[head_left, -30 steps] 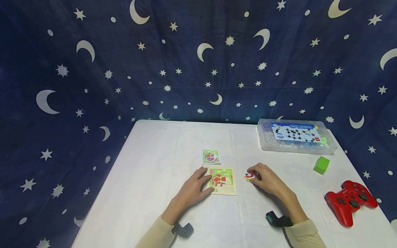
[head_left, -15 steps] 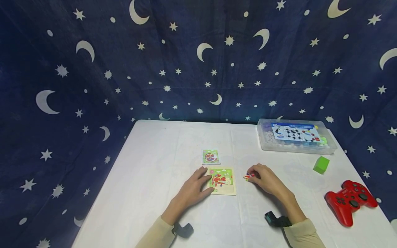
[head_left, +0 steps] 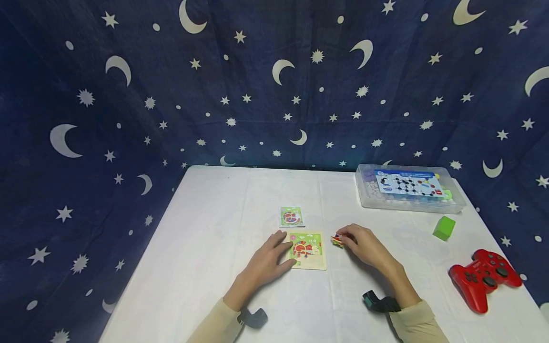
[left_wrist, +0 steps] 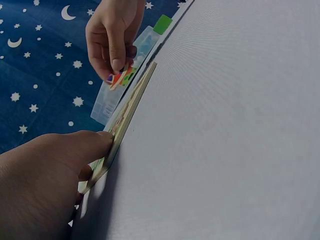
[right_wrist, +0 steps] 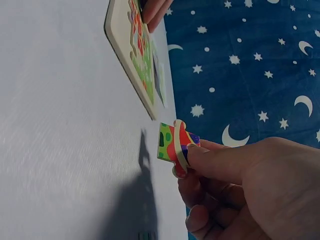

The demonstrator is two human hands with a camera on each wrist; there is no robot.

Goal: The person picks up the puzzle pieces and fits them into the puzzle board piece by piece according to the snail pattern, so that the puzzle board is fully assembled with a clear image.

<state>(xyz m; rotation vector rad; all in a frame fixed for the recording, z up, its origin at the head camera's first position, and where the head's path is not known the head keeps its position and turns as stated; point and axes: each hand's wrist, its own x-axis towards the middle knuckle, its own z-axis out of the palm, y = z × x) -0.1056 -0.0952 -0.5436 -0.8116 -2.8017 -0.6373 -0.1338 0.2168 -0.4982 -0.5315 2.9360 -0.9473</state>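
A square wooden puzzle board (head_left: 312,263) lies flat on the table, its picture red on green with a bare wood patch at the lower right. My left hand (head_left: 268,259) rests at its left side, fingers spread along the rim and thumb at the lower left. In the left wrist view the thumb (left_wrist: 97,144) touches the board's edge. To the right of the board, my right hand (head_left: 364,244) pinches a puzzle piece (right_wrist: 170,145) between thumb and fingers. The piece is green, red and purple with a cream band, tilted and held just above the tabletop.
A small picture card (head_left: 291,217) lies behind the board. At the back right stands a clear plastic box (head_left: 409,202) with a printed label. A green block (head_left: 444,228) and a red game controller (head_left: 484,276) are on the right. A starry curtain (head_left: 257,85) hangs behind the table.
My right hand has moved a little left, carrying the puzzle piece nearer the board and turning it. The left hand and the board have stayed put.
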